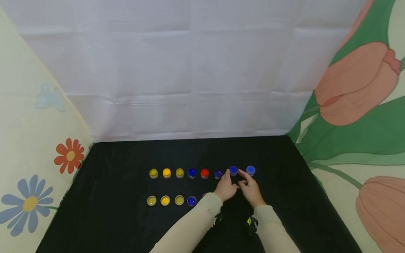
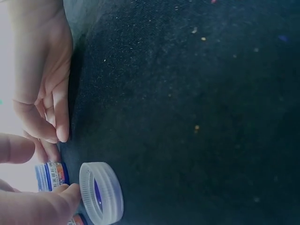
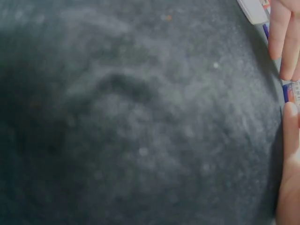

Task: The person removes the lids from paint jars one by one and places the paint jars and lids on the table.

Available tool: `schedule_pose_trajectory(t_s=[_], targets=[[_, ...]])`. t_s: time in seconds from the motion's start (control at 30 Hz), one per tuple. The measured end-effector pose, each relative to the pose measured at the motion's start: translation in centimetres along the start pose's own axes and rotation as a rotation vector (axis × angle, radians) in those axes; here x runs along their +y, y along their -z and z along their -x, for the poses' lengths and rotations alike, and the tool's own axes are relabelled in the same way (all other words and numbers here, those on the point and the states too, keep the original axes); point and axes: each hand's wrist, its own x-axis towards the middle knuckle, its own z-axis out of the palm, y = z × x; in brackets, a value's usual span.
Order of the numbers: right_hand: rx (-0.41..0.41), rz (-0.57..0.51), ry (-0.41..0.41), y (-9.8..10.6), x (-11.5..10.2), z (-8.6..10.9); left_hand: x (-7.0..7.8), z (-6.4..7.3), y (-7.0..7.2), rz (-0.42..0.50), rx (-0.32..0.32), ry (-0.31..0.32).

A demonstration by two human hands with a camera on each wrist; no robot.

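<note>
A small paint jar with blue paint (image 1: 233,170) stands in the back row on the black cloth. My left hand (image 1: 225,187) reaches it from the left, index fingertip right at its side. From the right, my right hand (image 1: 250,189) brings its index fingertip close to it, fingers extended. In the right wrist view a labelled jar (image 3: 291,92) sits between the fingertips of both hands. Beside my left fingers in the left wrist view lies a ridged translucent cap (image 2: 104,193) with purple inside. Another blue jar (image 1: 250,170) stands just past my right fingers.
Left along the back row stand a purple jar (image 1: 218,174), a red jar (image 1: 204,173), a blue one (image 1: 192,173) and several yellow ones. In front lies a row of round clear-rimmed caps, including a blue one (image 1: 191,201); my left sleeve (image 1: 192,224) covers part of it.
</note>
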Motion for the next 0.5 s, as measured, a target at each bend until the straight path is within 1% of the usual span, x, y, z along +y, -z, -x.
schedule_pose_trajectory(t_s=[0.1,0.2,0.4,0.5], targets=[[-0.018,-0.008,0.002,0.0,-0.19,0.0,0.3,0.12,0.24,0.02,0.007,0.028],[-0.016,-0.025,0.006,-0.09,-0.29,0.05,0.48,0.26,0.4,0.032,0.019,0.03],[0.02,-0.105,0.011,-0.24,-0.03,0.12,0.5,0.44,0.51,0.045,0.028,0.001],[0.048,-0.12,0.012,-0.28,0.2,0.15,0.33,0.38,0.42,0.037,0.023,-0.015]])
